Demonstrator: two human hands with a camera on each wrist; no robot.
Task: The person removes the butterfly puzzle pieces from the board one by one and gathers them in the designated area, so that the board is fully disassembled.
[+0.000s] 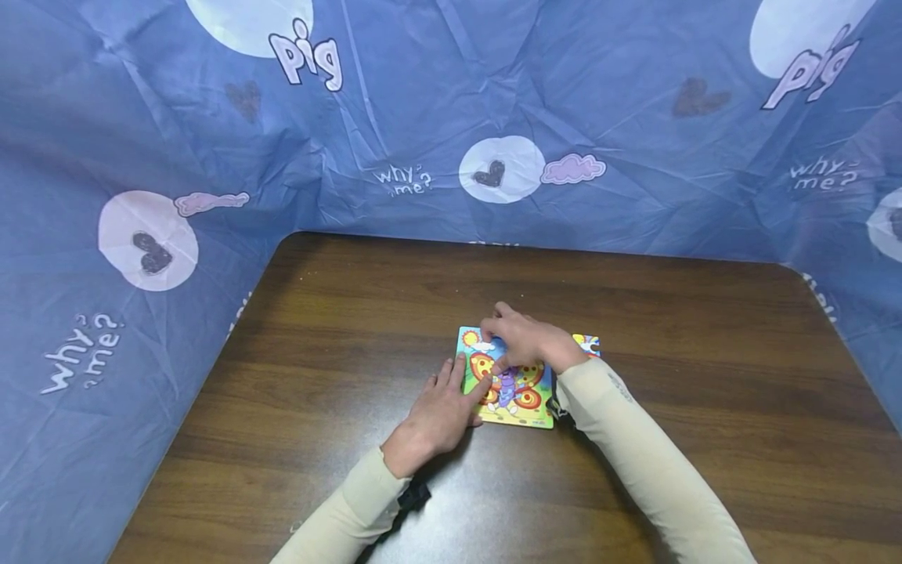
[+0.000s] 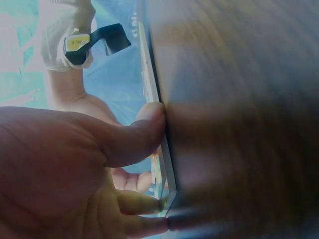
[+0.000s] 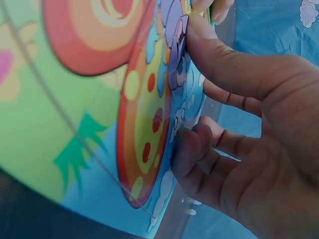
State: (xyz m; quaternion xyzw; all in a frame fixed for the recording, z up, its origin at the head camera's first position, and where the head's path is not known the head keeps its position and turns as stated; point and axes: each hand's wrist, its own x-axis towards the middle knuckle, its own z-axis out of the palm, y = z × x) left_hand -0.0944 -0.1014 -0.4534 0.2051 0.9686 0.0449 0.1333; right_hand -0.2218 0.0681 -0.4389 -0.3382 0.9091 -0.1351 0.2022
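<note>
A square butterfly jigsaw puzzle (image 1: 527, 417) lies flat on the table. My left hand (image 1: 438, 413) rests along its left side, fingers spread and mostly straight. One fingertip reaches onto the picture, and the thumb (image 2: 144, 129) touches the board's edge in the left wrist view. Over the upper part, my right hand (image 1: 524, 338) bends down with thumb and fingertips on the picture. In the right wrist view they straddle a puzzle piece (image 3: 178, 62) with the purple butterfly's face, pinching it at the board's surface; the palm of the right hand (image 3: 249, 129) faces the camera.
A loose yellow-and-blue puzzle piece (image 1: 588, 343) lies just right of the board, partly behind the right wrist. The brown wooden table (image 1: 338, 329) is bordered at the back and sides by blue printed cloth (image 1: 423, 102). Black wrist straps (image 1: 414, 495) hang under the sleeves.
</note>
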